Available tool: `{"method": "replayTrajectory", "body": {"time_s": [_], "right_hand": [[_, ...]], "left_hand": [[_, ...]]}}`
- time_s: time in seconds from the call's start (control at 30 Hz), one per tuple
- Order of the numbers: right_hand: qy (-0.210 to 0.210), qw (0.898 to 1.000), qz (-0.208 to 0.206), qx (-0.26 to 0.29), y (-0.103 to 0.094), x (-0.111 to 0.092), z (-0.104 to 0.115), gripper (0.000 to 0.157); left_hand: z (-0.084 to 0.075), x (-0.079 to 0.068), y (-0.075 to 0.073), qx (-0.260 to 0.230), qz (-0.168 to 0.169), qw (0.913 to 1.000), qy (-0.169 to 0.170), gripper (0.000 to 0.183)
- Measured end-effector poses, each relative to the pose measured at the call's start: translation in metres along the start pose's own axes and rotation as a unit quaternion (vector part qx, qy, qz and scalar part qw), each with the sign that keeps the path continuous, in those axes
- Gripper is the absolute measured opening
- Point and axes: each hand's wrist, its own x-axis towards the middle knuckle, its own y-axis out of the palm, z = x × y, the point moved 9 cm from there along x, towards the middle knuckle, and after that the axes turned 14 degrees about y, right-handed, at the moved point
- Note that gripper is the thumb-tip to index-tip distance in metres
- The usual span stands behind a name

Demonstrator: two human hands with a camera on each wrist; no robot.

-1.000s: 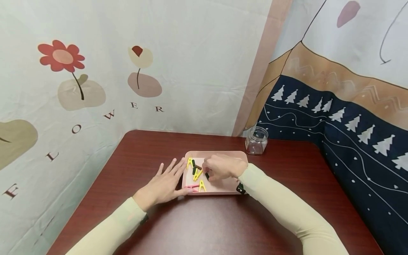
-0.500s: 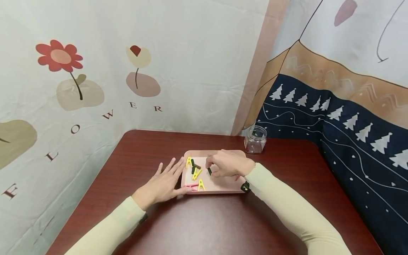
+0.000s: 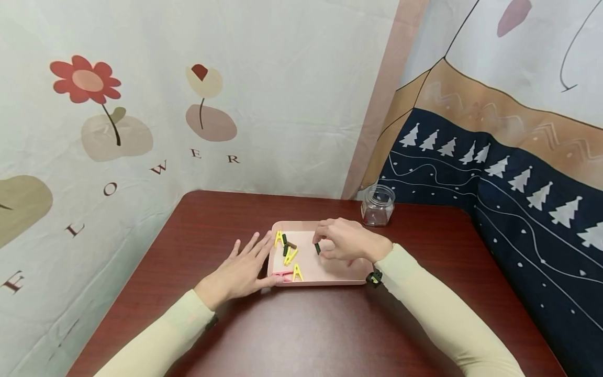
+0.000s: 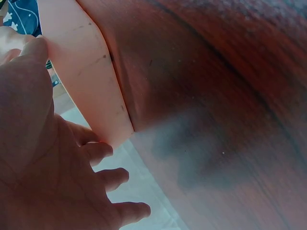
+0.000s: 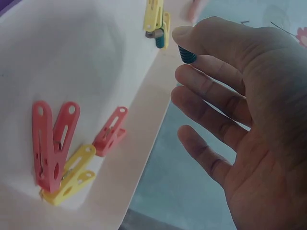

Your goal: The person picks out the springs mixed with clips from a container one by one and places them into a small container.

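Observation:
My right hand [image 3: 350,242] pinches a small dark green ribbed cylinder [image 5: 186,55] between thumb and fingers, over the pink tray [image 3: 320,283]. My left hand [image 3: 240,275] lies with fingers spread at the tray's left side, its thumb across the near left corner. Yellow clothespins [image 3: 291,256] lie in the tray's left part, beside dark green pieces [image 3: 285,240] and a brown ribbed piece [image 3: 291,245]. In the right wrist view, pink clothespins [image 5: 55,148] and a yellow clothespin [image 5: 72,175] lie near a tray corner.
A clear glass jar [image 3: 378,207] stands on the dark red wooden table [image 3: 306,330], behind the tray's right corner. Printed cloth hangs [image 3: 292,104] rise at the table's back and right.
My right hand has moved right and slightly back over the tray with the green cylinder, away from the other pieces. My left hand has stayed at the tray's left side.

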Motion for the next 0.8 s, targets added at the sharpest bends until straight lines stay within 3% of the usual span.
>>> {"method": "replayTrajectory", "body": {"time_s": [0.27, 0.8], "right_hand": [[0.007, 0.998, -0.006, 0.064, -0.009, -0.006, -0.013, 0.024], [0.024, 0.995, -0.067, 0.072, -0.026, -0.019, -0.038, 0.027]], "left_hand": [[-0.001, 0.000, 0.000, -0.003, -0.002, 1.0000, 0.003, 0.110], [-0.001, -0.002, 0.000, -0.002, 0.007, 1.0000, 0.001, 0.110]]}}
